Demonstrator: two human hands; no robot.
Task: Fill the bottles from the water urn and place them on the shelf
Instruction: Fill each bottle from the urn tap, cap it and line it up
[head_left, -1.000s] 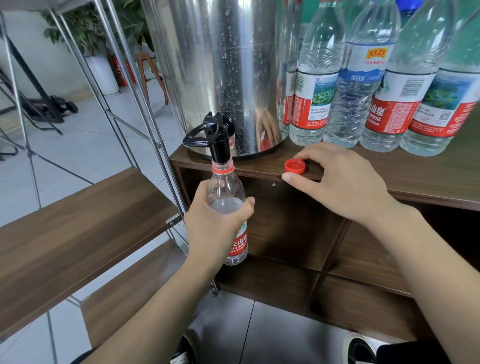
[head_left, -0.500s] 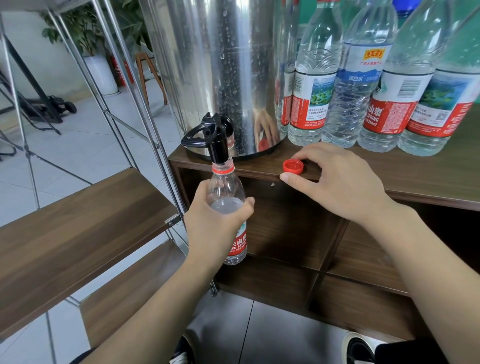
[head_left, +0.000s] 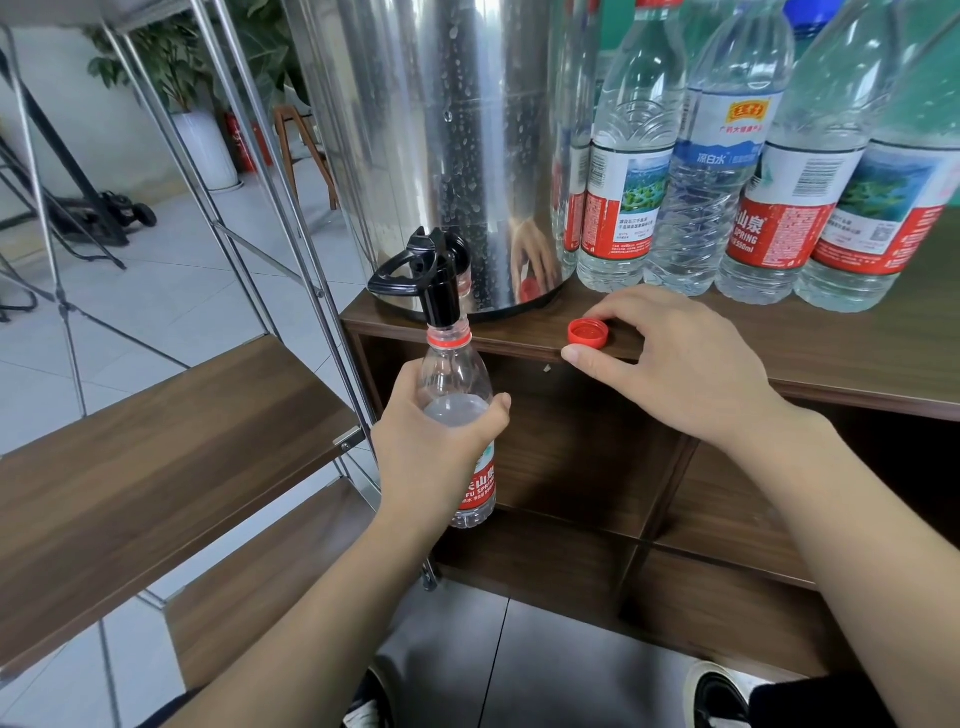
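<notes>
Here, your left hand (head_left: 436, 457) grips the bottle (head_left: 457, 415) under the urn (head_left: 441, 130) tap (head_left: 439, 283), nearly full; your right hand (head_left: 675, 364), fingers loosely curled, frames the red cap (head_left: 588, 331) at the counter's (head_left: 831, 353) front edge. Capping likely follows.

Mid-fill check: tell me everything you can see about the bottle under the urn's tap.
The bottle is clear, thin plastic with a red neck ring and a red-and-white label low on its body. It is uncapped and upright, its mouth directly under the black tap of the steel urn. Water stands roughly at shoulder height. The left hand grips it around the middle, in the air beside the cabinet. Its likely red cap lies on the cabinet top by the right hand.
</notes>
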